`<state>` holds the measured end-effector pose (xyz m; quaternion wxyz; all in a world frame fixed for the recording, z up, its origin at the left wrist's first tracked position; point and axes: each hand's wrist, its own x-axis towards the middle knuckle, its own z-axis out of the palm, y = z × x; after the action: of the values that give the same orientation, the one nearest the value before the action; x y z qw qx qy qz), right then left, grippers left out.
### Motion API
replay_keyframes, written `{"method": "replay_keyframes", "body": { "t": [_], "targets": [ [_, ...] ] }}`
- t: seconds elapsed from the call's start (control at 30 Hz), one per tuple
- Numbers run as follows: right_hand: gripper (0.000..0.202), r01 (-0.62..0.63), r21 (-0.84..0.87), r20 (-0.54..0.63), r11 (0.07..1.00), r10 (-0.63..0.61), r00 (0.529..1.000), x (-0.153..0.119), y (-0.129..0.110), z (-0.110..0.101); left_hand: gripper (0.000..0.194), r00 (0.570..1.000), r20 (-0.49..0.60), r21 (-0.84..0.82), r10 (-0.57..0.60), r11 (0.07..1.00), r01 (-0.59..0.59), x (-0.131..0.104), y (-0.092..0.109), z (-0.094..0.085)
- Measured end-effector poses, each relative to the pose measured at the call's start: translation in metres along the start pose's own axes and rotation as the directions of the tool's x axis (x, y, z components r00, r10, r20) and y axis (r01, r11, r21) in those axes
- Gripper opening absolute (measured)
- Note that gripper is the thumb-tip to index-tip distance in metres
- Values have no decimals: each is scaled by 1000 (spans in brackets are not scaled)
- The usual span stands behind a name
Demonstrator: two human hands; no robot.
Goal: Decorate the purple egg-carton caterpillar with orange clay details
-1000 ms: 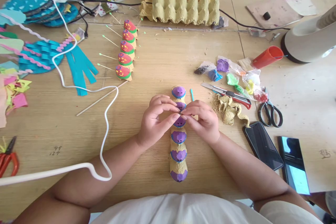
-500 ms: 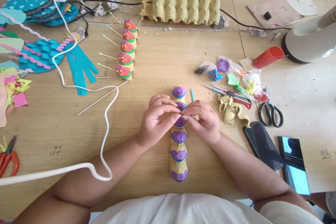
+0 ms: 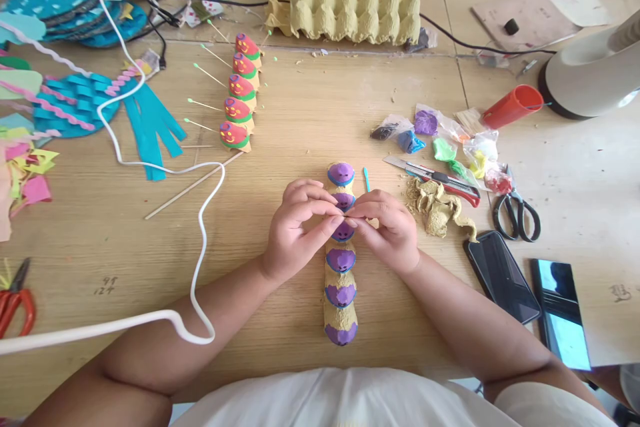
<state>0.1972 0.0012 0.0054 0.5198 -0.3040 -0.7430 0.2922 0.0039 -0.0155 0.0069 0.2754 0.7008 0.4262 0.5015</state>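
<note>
My left hand (image 3: 305, 230) and my right hand (image 3: 387, 227) meet fingertip to fingertip above an egg carton strip (image 3: 341, 280). Both pinch at a tiny dark bit between them, too small to name. The strip runs lengthwise toward me, its bumps covered in purple clay with blue edging and small dark dots; my fingers hide part of its upper bumps. Just beyond my right hand lies a small blue stick tool (image 3: 367, 180). At the upper left stands another carton strip (image 3: 239, 110), with red and green painted faces and green-tipped sticks.
To the right lie bagged clay lumps (image 3: 444, 149), a utility knife (image 3: 435, 175), torn carton scraps (image 3: 440, 210), black scissors (image 3: 517, 210) and two phones (image 3: 503, 277). Egg cartons (image 3: 355, 13) stand at the back. A white cord (image 3: 203, 233) winds across the left, near orange-handled pliers (image 3: 17, 300).
My hands stay almost in place, fingertips still pinched together over the purple strip. The view has shifted very slightly; nothing else visibly moves.
</note>
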Motion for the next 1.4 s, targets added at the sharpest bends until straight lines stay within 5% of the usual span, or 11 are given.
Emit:
{"method": "replay_keyframes", "body": {
  "t": [0.47, 1.4],
  "targets": [
    [4, -117, 65, -8, 991, 118, 993, 0, -2, 0, 13, 998, 0, -10, 64, 998, -64, 0, -2, 0],
    [2, -144, 99, 27, 985, 142, 989, 1, -4, 0, 11, 999, 9, 4, 51, 999, -51, 0, -3, -1]
  ]
}}
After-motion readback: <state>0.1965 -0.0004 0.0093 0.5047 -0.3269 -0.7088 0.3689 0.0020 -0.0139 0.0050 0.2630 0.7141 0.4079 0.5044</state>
